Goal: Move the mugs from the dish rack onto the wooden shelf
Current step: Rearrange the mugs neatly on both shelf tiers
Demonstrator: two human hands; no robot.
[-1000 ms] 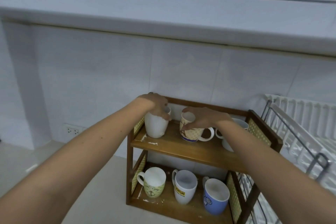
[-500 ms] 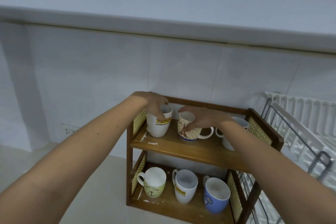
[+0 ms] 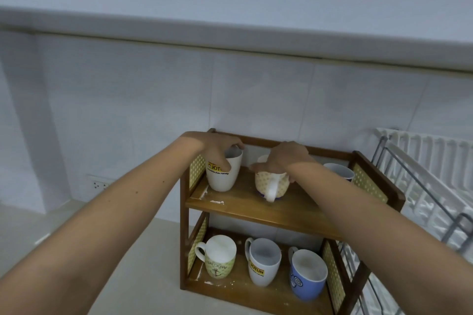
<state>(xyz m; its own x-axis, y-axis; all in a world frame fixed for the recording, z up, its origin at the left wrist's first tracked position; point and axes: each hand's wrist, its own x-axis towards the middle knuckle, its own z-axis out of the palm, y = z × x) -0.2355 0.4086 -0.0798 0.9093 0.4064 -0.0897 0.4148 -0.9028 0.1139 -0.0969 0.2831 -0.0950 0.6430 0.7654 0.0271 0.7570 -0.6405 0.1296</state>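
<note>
The two-tier wooden shelf (image 3: 261,208) stands on the counter against the tiled wall. On its top tier my left hand (image 3: 217,148) grips the rim of a white mug with a yellow logo (image 3: 225,178), which stands upright at the left. My right hand (image 3: 281,158) holds a cream patterned mug (image 3: 268,183) by its rim, handle turned toward me. Behind my right forearm a white mug with a dark rim (image 3: 339,171) is partly hidden. The lower tier carries a green-banded mug (image 3: 220,258), a white logo mug (image 3: 263,262) and a blue mug (image 3: 308,273).
A white dish rack with a grey metal frame (image 3: 430,186) stands right of the shelf, touching its side. A wall socket (image 3: 98,184) sits low on the left wall. A long ledge (image 3: 230,33) overhangs above. Pale counter (image 3: 76,238) spreads to the left.
My left hand has turned the white mug so its yellow logo faces me. My right hand has rotated the cream mug, bringing its handle from the right round to the front.
</note>
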